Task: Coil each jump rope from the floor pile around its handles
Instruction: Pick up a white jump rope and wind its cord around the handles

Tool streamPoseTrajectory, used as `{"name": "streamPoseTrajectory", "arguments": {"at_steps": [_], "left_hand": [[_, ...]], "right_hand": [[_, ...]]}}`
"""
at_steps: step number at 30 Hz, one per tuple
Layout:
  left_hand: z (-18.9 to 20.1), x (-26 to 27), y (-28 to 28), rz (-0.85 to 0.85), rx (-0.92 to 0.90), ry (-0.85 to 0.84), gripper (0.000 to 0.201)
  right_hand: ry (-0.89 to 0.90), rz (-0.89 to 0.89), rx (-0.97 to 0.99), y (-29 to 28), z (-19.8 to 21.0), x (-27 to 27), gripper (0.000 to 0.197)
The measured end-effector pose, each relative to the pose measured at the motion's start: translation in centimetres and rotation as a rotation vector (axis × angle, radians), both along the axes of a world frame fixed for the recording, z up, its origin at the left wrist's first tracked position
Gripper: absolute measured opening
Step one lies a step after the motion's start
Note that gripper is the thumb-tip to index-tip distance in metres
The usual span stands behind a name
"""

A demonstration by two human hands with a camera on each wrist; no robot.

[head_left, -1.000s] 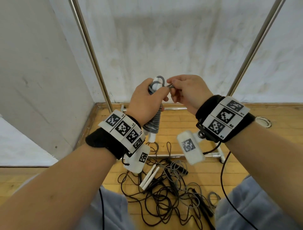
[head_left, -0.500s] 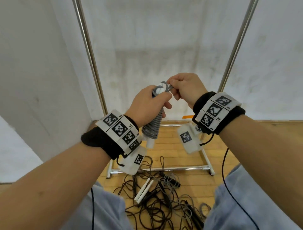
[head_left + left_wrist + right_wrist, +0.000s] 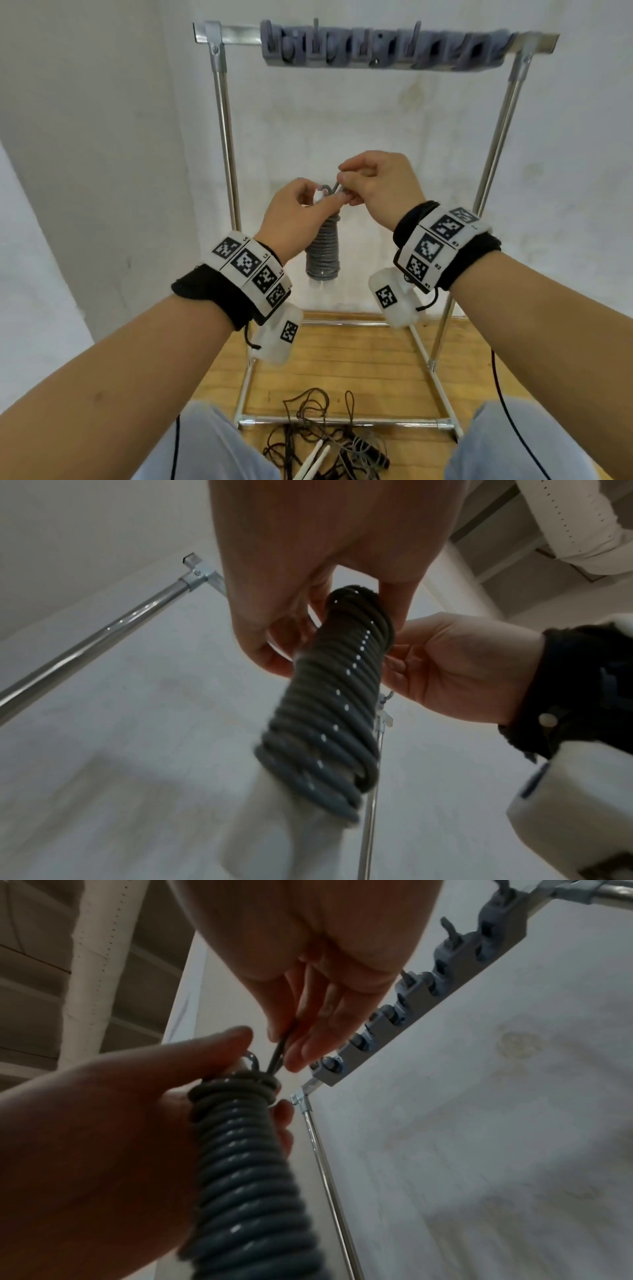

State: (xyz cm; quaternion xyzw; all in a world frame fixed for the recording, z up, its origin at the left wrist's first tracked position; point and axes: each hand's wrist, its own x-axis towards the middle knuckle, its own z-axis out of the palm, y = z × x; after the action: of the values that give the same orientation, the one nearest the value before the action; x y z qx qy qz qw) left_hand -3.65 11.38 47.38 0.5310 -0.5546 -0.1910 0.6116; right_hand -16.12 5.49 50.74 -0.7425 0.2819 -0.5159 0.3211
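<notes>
Grey coiled jump rope (image 3: pixel 323 251) hanging upright, left hand (image 3: pixel 294 219) gripping its top, right hand (image 3: pixel 375 186) pinching the loose end

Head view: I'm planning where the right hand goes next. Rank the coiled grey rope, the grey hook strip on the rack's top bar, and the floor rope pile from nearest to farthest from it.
From the right hand:
1. Coiled grey rope: touching, its loose end pinched, just left.
2. Grey hook strip: above, on the rack's top bar.
3. Floor rope pile: far below, between the knees.
</notes>
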Motion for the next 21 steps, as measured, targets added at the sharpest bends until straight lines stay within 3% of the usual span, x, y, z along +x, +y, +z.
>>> {"name": "streamPoseTrajectory", "arguments": {"at_steps": [3, 10, 15, 21], "left_hand": [[2.4, 1.0, -0.5, 0.076, -0.029, -0.038, 0.008], [6.7, 3.7, -2.5, 0.125, -0.062, -0.073, 0.014], [9.6, 5.6, -4.8, 0.200, -0.171, 0.001, 0.017], [12.8, 7.9, -8.2, 0.301, -0.306, 0.023, 0.018]], "right_hand": [[-0.012, 0.031, -0.029, 0.0, 1.9, 1.6, 0.010], [-0.008, 0.079, -0.104, -1.9, 5.8, 4.8, 0.017], [-0.128, 0.088, -0.083, -4.0, 8.3, 7.1, 0.005], [-0.127, 0.081, -0.081, -6.7, 11.3, 10.0, 0.009]]}}
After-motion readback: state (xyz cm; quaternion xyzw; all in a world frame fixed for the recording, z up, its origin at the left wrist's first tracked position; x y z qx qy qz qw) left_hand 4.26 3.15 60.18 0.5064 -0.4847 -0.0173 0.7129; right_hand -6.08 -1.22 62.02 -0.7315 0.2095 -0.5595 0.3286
